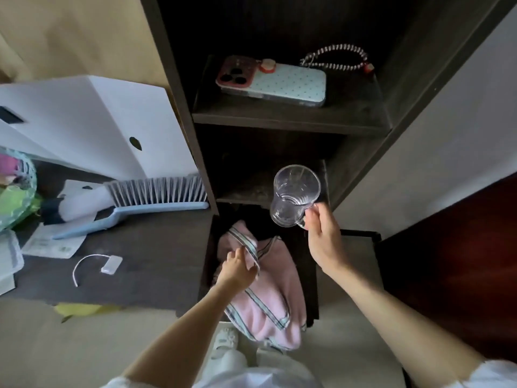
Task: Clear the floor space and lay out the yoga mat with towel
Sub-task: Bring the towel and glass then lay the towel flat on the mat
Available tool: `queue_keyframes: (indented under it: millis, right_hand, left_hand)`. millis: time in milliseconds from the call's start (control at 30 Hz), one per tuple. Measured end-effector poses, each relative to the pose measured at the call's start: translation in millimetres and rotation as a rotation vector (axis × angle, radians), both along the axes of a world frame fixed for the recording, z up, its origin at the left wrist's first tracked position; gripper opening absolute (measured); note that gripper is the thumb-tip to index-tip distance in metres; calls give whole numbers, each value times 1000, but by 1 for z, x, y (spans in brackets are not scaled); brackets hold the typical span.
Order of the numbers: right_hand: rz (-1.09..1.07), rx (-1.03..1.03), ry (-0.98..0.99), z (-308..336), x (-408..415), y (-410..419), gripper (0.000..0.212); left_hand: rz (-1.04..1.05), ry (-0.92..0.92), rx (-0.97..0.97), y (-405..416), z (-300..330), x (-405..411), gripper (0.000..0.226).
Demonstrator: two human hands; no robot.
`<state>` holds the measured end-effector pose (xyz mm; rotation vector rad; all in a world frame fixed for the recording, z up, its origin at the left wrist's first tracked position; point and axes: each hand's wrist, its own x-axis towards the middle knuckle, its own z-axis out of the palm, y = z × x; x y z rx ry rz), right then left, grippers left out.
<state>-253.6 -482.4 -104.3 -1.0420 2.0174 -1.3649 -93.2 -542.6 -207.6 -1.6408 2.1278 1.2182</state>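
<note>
Seen from above at a dark wooden shelf unit (pixel 291 121): left hand (pixel 237 268) pinching the striped edge of a pink towel (pixel 268 303), fingers and thumb curled on the hem, cloth draped below the unit's lowest compartment and hanging toward the floor beside a white shoe (pixel 223 343). Right hand (pixel 321 228) gripping the handle of a clear glass mug (pixel 295 196), fingers closed round it, mug held tilted in front of the unit's lower shelf. On the upper shelf, a phone in a dotted case (pixel 279 81) with a beaded strap (pixel 335 58). Left of the unit, on a dark desk (pixel 145 261), a blue hand brush (pixel 140 203), a white box (pixel 92 124) and a small white cable adapter (pixel 107 264). Towel likely soft, light and limp, prone to unfolding when lifted by one edge; best gathered by two corners or bunched mid-fold. Mug likely rigid, smooth and breakable; handle the safest hold, set down gently. No yoga mat in view.
</note>
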Motion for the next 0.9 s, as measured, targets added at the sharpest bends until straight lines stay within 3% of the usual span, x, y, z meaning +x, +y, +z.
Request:
queue_keyframes:
  millis: [167,267,333,467,533,700,833,900]
  right_hand:
    - [137,64,31,-25,-9,44,22]
    - [182,152,43,-48,-17,63,31]
    - [183,214,61,-61,-20,73,27]
    - [190,291,41,-77,-28,85,25]
    - [210,318,58,-78,-28,85,24]
    - [188,324,61,-71,-8,71,31]
    - [215,306,-14,-70,10,53,27]
    - [252,311,-40,-75,12,47,28]
  left_hand:
    - [67,-100,83,16,-37,-20,100]
    - [84,-149,112,14,-58,-30,107]
    - [137,-160,99,11,-64,-33,92]
    - [213,-76,-2,9,-65,-28,42]
    - [268,57,13,16,-52,-25,39]
    - [377,421,137,33,-2,-1,62]
    - [530,480,160,28,27,30,23]
    - [532,498,198,29,39,39,16]
